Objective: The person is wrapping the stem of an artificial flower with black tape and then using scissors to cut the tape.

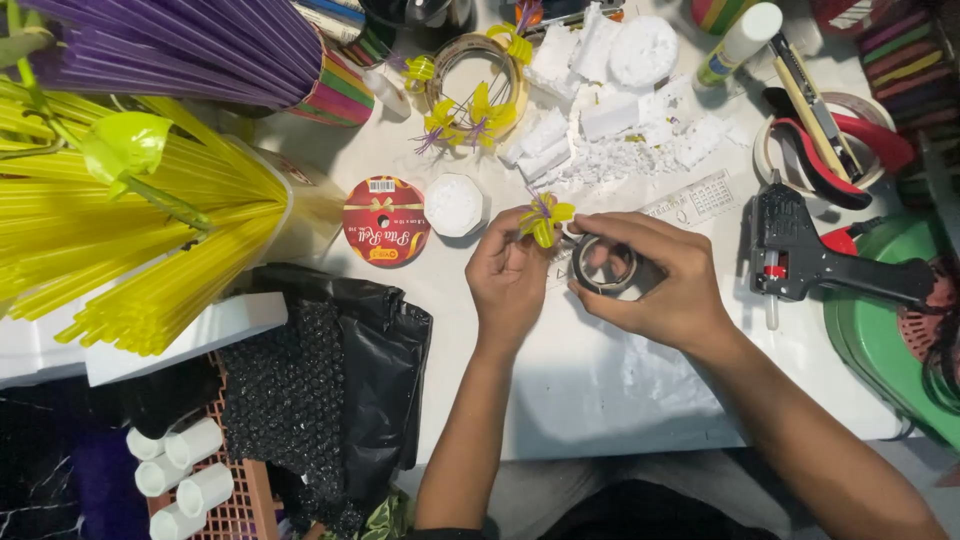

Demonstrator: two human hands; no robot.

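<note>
Your left hand (510,275) pinches a small yellow-and-purple flower (544,220) between its fingertips at the centre of the frame, while your right hand (665,280) closes around a dark roll of tape (603,265) just beside it. A white foam disc (453,204) and a red ribbon spool (386,221) lie left of them; a black glue gun (815,255) lies to the right.

my tape roll (603,265): dark, glossy plastic | my flower (545,218): shiny yellow ribbon | foam bits (640,130): white, crumbly, matt | tabletop (600,390): smooth white
</note>
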